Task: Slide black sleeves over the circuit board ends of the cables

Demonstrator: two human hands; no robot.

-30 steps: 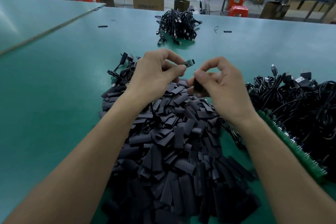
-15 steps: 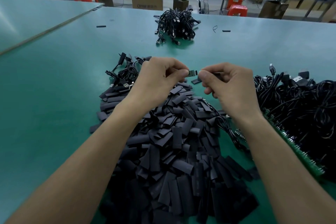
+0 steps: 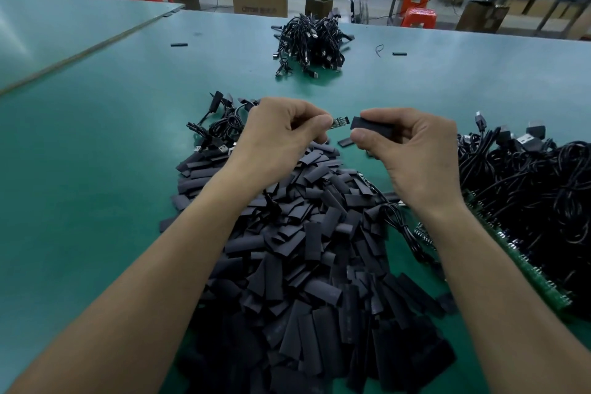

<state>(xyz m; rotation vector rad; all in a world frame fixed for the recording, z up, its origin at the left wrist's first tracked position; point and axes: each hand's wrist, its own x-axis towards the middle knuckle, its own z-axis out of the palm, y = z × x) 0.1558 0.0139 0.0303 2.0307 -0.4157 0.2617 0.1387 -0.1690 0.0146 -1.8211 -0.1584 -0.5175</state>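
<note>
My left hand (image 3: 281, 134) pinches a cable's small green circuit board (image 3: 339, 122) between thumb and forefinger, its free end pointing right. My right hand (image 3: 412, 150) holds a black sleeve (image 3: 371, 127) level, its open mouth facing the board with a small gap between them. The cable itself is hidden behind my left hand. Below both hands a big heap of loose black sleeves (image 3: 303, 249) covers the green table (image 3: 80, 185).
A tangle of black cables with green boards (image 3: 537, 195) lies at the right. A small bunch of cables (image 3: 220, 131) lies left of my left hand. Another cable pile (image 3: 310, 41) sits at the far middle, with stray sleeves (image 3: 178, 44) near it. Boxes and stools stand beyond the table edge.
My right hand rose from the heap with a sleeve and turned it level with the board. My left hand lowered slightly and held the board steady.
</note>
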